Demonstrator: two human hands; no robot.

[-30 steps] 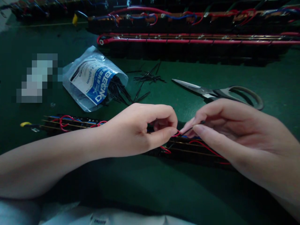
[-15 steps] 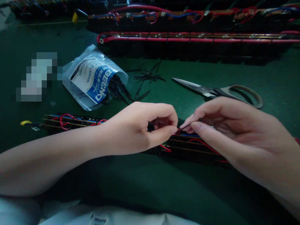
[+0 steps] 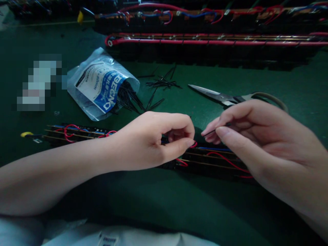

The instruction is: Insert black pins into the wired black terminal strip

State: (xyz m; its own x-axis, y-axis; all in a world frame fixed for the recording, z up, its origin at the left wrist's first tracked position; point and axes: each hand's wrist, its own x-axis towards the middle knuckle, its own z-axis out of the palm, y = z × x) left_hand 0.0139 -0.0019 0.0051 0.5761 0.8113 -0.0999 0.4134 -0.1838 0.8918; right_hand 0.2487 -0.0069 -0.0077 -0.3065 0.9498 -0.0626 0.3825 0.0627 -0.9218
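My left hand [image 3: 159,140] is closed in a pinch over a long black wired assembly [image 3: 210,159], thumb against forefinger. A red wire [image 3: 194,145] sticks out at these fingertips; what else lies between them is hidden. Just to the right, my right hand [image 3: 251,136] pinches a thin black cable tie [image 3: 210,132] between thumb and fingers, its tip pointing left. A small gap separates the two hands. Beneath them the assembly runs across the table, with red and blue wires and brass-coloured strips along it.
A clear bag [image 3: 94,85] spills black cable ties [image 3: 128,97]; several loose ties [image 3: 164,83] lie beside it. Scissors [image 3: 220,96] rest behind my right hand. Similar wired assemblies [image 3: 205,42] line the back. A yellow connector [image 3: 26,134] lies at left, near a blurred-out patch [image 3: 39,83].
My right hand has drawn back slightly to the right and up with the cable tie, widening the gap between the hands. My left hand has stayed in place.
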